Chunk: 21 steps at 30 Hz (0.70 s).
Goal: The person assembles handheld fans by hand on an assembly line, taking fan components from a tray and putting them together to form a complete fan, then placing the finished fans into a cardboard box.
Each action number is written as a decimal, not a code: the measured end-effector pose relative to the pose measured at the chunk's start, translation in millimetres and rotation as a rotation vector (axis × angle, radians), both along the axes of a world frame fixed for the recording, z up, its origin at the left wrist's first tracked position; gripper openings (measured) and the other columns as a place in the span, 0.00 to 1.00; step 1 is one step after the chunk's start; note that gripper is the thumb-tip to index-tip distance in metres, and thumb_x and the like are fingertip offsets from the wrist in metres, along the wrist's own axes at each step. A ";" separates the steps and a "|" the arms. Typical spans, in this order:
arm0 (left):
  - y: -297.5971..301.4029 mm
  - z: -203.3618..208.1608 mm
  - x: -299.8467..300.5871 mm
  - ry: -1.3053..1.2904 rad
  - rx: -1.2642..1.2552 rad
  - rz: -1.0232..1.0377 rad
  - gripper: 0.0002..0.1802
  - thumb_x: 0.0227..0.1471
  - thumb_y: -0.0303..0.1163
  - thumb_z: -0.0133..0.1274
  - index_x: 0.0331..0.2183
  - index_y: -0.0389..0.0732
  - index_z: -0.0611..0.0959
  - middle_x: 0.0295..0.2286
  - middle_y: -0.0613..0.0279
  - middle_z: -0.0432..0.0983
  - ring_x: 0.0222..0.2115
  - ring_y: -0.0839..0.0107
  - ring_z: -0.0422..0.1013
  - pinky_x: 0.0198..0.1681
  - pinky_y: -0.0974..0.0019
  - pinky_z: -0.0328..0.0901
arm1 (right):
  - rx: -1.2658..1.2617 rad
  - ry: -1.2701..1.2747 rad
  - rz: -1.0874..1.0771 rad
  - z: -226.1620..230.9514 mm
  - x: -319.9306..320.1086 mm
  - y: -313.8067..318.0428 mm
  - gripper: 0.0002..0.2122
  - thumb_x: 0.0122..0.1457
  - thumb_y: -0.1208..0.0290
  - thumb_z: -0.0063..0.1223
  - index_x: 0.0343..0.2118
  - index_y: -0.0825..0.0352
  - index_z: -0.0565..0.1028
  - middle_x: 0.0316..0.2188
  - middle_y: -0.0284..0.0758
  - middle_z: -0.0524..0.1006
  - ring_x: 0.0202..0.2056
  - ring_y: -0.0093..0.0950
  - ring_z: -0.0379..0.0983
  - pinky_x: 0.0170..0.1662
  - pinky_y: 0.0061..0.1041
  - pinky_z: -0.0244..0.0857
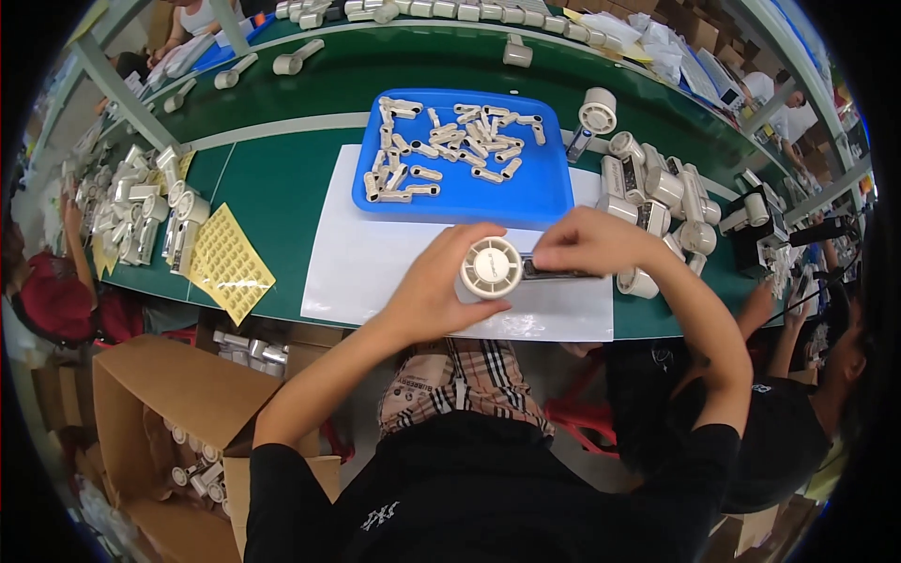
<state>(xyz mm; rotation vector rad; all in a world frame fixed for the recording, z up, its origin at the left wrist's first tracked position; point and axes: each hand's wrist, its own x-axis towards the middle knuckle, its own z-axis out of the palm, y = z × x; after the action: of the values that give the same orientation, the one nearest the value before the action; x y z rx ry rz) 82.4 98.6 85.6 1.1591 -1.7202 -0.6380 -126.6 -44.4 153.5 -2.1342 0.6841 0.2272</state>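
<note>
Over the white sheet (340,267) I hold a white handheld fan (491,268), its round vented head facing up. My left hand (424,286) is wrapped round the head from the left, thumb and fingers on its sides. The handle points right and shows a dark, open inside. My right hand (596,242) is closed at this handle, fingertips pinched against it; whether a small part is between them is hidden. Just beyond my hands lies a blue tray (526,199) with many small white handle pieces (458,141), each with a dark spot.
Several white fans (662,188) are heaped right of the tray, with one fan (598,111) standing apart. At left lie more fans (150,202) and a yellow sticker sheet (230,263). A cardboard box (178,394) with parts stands below left. A co-worker (779,432) sits close at right.
</note>
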 end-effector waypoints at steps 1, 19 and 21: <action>-0.2 -2.5 3.1 -0.006 -0.002 -0.002 0.40 0.33 0.32 0.72 0.50 0.41 0.72 0.48 0.56 0.71 0.50 0.58 0.69 0.53 0.60 0.63 | -0.146 -0.045 -0.017 -10.0 5.8 -11.3 0.21 0.57 0.50 0.56 0.30 0.69 0.81 0.20 0.38 0.78 0.23 0.28 0.71 0.29 0.28 0.65; 2.0 -27.3 34.9 -0.178 0.017 0.220 0.43 0.31 0.35 0.73 0.51 0.40 0.71 0.48 0.53 0.71 0.52 0.58 0.66 0.55 0.58 0.60 | -0.291 -0.454 -0.185 -56.1 38.1 16.2 0.09 0.52 0.71 0.62 0.34 0.67 0.76 0.32 0.36 0.74 0.30 0.30 0.72 0.34 0.25 0.67; -1.6 -22.8 33.1 -0.208 -0.001 0.212 0.41 0.31 0.35 0.73 0.49 0.40 0.73 0.47 0.54 0.71 0.51 0.58 0.66 0.55 0.58 0.60 | -0.277 -0.517 -0.161 -62.5 28.2 30.9 0.09 0.52 0.72 0.62 0.34 0.67 0.76 0.30 0.35 0.73 0.27 0.28 0.72 0.32 0.24 0.67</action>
<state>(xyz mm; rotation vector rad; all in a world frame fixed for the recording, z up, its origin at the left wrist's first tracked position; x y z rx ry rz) 115.4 97.1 62.8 1.4256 -1.7373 -0.3976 -98.3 -13.5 91.0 -2.2477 0.5960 -0.5189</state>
